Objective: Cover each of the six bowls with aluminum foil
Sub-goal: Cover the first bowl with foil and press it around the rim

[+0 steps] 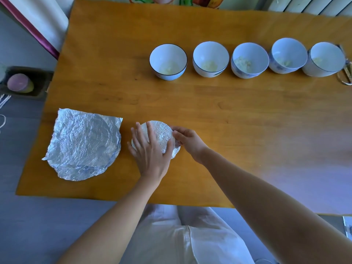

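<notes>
Near edge of the surface [209, 111], just ahead of the person's lap: the foil-covered bowl [162, 130], sixth of the set, top fully under a crinkled sheet. Left hand [150, 149] lies flat across the top, fingers straight and spread, pressing down. Right hand [187, 141] is at the bowl's right side, fingers curled round the rim and pinching the foil skirt against the wall. Just to the left of that bowl, not touching it, a stack of loose foil sheets [83, 143], wrinkled, some edges rounded. Far side of the surface: a row of five open bowls [249, 60], close together, each with a little pale food at the bottom, none covered. Judgement: one bowl nearly done, five to go. Foil is very light, thin and holds whatever crease it is given; it tears if dragged over a rim, so lift a sheet by an outer edge or corner, centre it, then crimp downward around the rim in short pinches. Bowls look like glazed ceramic: stiff, smooth, likely slippery and breakable; steady each by the wall or with a flat palm on top while folding. Sheets may cling together; peel one at a time.
</notes>
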A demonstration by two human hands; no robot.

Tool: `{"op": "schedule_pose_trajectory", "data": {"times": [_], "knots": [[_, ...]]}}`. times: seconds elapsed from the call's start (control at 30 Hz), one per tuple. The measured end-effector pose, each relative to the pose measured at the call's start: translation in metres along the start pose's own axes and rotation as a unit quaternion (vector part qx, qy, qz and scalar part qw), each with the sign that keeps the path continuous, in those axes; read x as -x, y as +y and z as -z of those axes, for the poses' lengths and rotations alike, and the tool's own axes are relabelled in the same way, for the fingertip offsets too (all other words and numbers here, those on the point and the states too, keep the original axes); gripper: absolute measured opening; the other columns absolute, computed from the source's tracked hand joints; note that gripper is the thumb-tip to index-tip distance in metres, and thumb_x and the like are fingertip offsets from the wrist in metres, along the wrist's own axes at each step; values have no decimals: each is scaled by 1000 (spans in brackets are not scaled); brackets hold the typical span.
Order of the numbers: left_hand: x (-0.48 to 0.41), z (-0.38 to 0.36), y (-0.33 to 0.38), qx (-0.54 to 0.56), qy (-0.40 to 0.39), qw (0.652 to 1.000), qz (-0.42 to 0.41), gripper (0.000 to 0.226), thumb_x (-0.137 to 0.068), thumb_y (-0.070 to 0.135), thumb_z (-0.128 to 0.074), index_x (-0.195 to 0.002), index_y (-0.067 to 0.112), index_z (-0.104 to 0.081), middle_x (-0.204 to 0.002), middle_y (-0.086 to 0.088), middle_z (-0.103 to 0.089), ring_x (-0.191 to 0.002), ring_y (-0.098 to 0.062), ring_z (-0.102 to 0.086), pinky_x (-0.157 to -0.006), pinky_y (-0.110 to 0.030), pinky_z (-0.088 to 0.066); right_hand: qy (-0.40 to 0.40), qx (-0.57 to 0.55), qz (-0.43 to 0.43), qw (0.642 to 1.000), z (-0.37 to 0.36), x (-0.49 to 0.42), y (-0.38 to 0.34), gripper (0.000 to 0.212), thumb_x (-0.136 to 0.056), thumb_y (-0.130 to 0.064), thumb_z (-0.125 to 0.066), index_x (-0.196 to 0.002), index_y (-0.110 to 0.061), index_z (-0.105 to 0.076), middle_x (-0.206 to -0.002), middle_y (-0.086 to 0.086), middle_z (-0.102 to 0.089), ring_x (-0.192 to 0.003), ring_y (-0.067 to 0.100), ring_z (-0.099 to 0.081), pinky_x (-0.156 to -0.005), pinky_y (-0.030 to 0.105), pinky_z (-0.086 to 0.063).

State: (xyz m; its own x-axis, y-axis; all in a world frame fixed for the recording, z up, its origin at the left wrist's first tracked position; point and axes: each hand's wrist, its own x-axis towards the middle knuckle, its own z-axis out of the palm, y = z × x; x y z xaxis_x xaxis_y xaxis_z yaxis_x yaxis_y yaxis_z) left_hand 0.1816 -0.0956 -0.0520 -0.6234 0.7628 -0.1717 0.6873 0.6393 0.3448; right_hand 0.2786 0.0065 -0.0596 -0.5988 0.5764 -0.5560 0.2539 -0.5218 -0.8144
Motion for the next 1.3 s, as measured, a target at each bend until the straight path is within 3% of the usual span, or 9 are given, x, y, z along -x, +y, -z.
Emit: {"op": "schedule_pose_trajectory", "data": {"times": [0.13,0.23,0.33,0.43,0.53,0.63,0.73,1.0,1.3], "knots": [[4,3,-15,-30,4,999,-36,108,-81,85,-24,-159,10,-11,-165,-20,-6,-152,-39,-5,-119,-61,-8,-1,11,-4,1000,0,-4,1,29,-103,-11,-44,-127,-7,-61,-108,9,-69,-94,15,-65,-84,24,-52],[-8,11,-14,-75,-1,990,-117,105,-79,88,-27,-160,21,-14,-167,-9,-4,-152,-39,0,-117,-62,-1,-8,19,-7,1000,2,-4,-2,30,-103,-11,-45,-128,-9,-61,-109,7,-69,-93,12,-66,-82,21,-52],[-23,10,-10,-142,-29,969,-200,93,-81,85,-28,-157,33,-22,-166,-4,-15,-152,-38,-10,-113,-70,-12,-5,34,-13,999,2,-3,-5,30,-103,-13,-46,-129,-10,-61,-113,7,-69,-94,10,-66,-80,19,-51],[-28,2,-13,-174,-46,964,-198,84,-83,81,-24,-156,39,-22,-165,-2,-19,-151,-35,-15,-111,-70,-17,5,54,-13,998,5,-3,-4,30,-101,-11,-45,-124,-11,-63,-130,11,-61,-111,19,-61,-90,26,-48],[-27,-1,-14,-171,-32,966,-190,79,-85,76,-27,-155,40,-24,-164,-1,-22,-151,-34,-17,-110,-67,-19,9,84,8,996,8,0,-5,40,-94,0,-38,-122,-12,-64,-135,6,-52,-120,17,-52,-93,23,-42],[-27,0,-13,-160,-27,968,-192,77,-84,74,-30,-153,39,-28,-163,-1,-25,-150,-34,-19,-109,-65,-20,0,148,57,987,11,3,-2,46,-90,7,-42,-126,-13,-63,-126,-2,-57,-119,12,-51,-99,22,-41],[-27,0,-13,-160,-27,968,-194,78,-83,73,-31,-153,39,-30,-163,-2,-26,-150,-34,-20,-109,-65,-21,3,154,75,985,12,1,0,45,-87,9,-48,-121,-14,-67,-110,-13,-66,-103,4,-60,-97,26,-47],[-26,2,-12,-149,-25,970,-192,75,-83,70,-32,-151,37,-34,-162,-2,-27,-149,-35,-20,-109,-66,-20,75,148,91,982,18,-1,10,18,-87,-3,-66,-96,-17,-72,-95,8,-75,-87,16,-69,-86,37,-54],[-26,1,-11,-152,-39,970,-188,77,-83,71,-31,-152,38,-31,-164,-1,-23,-150,-35,-17,-110,-67,-19,69,181,37,980,20,-10,4,6,-88,-9,-69,-92,-9,-74,-77,-2,-70,-69,2,-62,-72,20,-49]]}}
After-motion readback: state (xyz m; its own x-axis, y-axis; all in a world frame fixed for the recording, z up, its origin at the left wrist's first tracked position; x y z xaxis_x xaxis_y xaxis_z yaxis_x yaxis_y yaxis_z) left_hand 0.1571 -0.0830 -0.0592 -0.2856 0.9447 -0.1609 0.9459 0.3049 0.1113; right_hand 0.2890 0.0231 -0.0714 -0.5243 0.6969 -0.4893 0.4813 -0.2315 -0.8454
